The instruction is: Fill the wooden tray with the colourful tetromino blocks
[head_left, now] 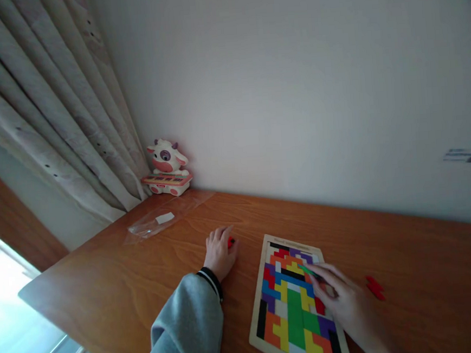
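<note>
While the left hand (pixel 220 255) curled over a red piece (pixel 231 242), the right hand's (pixel 345 301) pinched green piece (pixel 308 271) seemingly wanted squaring to the puzzle board (pixel 255 319).

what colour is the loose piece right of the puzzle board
The loose piece is red; it shows in the head view.

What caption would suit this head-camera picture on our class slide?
Right hand holds a green piece over a puzzle board; left hand touches a red piece on the desk.
</note>
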### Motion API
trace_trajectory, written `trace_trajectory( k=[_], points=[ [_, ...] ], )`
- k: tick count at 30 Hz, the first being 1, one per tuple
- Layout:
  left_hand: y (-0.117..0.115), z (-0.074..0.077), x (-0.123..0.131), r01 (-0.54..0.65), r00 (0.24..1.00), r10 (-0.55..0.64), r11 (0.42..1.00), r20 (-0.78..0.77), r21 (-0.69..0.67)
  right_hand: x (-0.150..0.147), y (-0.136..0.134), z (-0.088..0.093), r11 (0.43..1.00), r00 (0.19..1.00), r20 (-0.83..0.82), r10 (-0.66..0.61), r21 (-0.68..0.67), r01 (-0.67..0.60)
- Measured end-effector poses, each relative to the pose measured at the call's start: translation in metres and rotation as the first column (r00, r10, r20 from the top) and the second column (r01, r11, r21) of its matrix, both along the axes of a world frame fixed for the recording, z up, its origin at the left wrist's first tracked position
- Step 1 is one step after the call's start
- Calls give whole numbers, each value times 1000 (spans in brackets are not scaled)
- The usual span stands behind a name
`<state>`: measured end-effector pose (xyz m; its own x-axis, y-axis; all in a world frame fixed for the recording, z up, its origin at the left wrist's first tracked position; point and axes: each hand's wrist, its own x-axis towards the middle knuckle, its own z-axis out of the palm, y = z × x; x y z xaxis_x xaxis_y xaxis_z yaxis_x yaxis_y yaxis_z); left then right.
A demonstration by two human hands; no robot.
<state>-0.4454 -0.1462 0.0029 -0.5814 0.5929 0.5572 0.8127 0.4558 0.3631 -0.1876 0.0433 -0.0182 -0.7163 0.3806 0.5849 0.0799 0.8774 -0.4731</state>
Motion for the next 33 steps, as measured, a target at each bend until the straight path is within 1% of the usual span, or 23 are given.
trace_trajectory(
  k=[1,2,4,5,7,8,10,12,14,15,17,20,21,22,23,24,26,27,29,31,33],
  points=[
    [2,1,8,127,991,-126,991,-42,33,-5,-2,2,999,1000,-16,-9,-48,8],
    [4,3,17,262,964,-259,964,-67,39,-11,-6,5,996,1000,-28,-7,-84,4],
    [8,5,37,483,873,-480,876,-82,12,-22,-13,9,994,998,-42,38,-99,-42],
    [11,5,46,563,823,-563,826,-72,-14,-26,-17,11,994,996,-54,74,-73,-78],
    [15,5,61,655,751,-656,754,-75,-40,-31,-25,13,988,984,-92,153,6,-153],
    [16,5,65,678,730,-679,734,-76,-40,-32,-28,14,983,977,-110,183,36,-180],
    [19,5,70,704,707,-704,709,-69,-27,-31,-33,14,974,965,-135,223,63,-216],
    [20,5,69,706,707,-706,708,-45,-19,-26,-34,16,970,963,-115,242,65,-236],
    [19,6,62,675,737,-676,737,-27,-23,-19,-28,19,974,974,-48,221,69,-218],
    [18,6,55,640,768,-641,768,-24,-20,-13,-22,21,981,983,-13,181,79,-180],
    [15,6,36,544,838,-544,839,-37,4,1,-3,24,994,999,28,45,103,-48],
    [8,1,-1,350,935,-348,936,-67,24,30,37,23,976,981,23,-194,105,191],
    [5,-2,-13,255,966,-254,966,-49,37,40,50,21,961,963,37,-267,83,264],
    [2,-5,-23,169,986,-169,985,-12,34,50,63,18,943,941,54,-333,51,330],
    [-1,-8,-32,106,994,-106,994,32,6,60,74,15,929,926,74,-371,14,371],
    [-4,-10,-37,60,996,-57,998,67,-35,68,84,11,922,919,101,-381,-28,385],
    [-9,-12,-43,-1,993,16,991,113,-132,81,98,4,927,928,170,-332,-124,354],
    [-10,-13,-43,-27,992,48,984,117,-176,85,103,0,927,930,203,-305,-159,339],
    [-12,-14,-40,-90,989,115,967,91,-236,89,108,-4,925,926,248,-284,-183,332],
    [-11,-13,-37,-154,985,169,957,43,-245,88,108,-6,926,922,265,-283,-173,334],
    [-9,-12,-34,-175,984,179,964,3,-202,83,104,-7,931,927,256,-275,-169,324]
  ],
)
